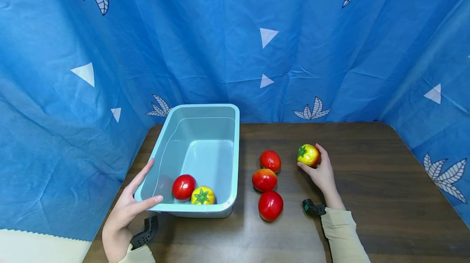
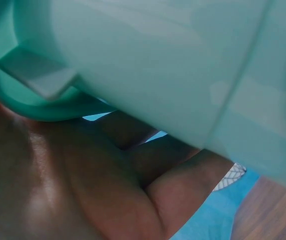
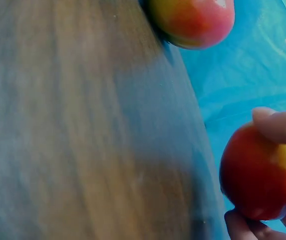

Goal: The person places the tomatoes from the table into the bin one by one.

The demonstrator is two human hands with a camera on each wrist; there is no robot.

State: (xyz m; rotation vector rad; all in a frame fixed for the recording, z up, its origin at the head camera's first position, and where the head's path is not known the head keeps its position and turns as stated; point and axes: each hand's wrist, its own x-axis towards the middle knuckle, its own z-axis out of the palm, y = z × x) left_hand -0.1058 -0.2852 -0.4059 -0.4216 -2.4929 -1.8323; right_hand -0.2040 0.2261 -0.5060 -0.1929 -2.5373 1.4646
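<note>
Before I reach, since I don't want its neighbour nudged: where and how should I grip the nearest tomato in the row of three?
Probably pinch the nearest tomato by its left and right sides, from above: it's round, those flanks are free, the middle tomato sits close behind.

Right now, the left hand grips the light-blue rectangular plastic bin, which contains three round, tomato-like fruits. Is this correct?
Not three: the head view shows two in the bin, one red fruit and one yellow fruit. The left hand does grip the bin.
</note>
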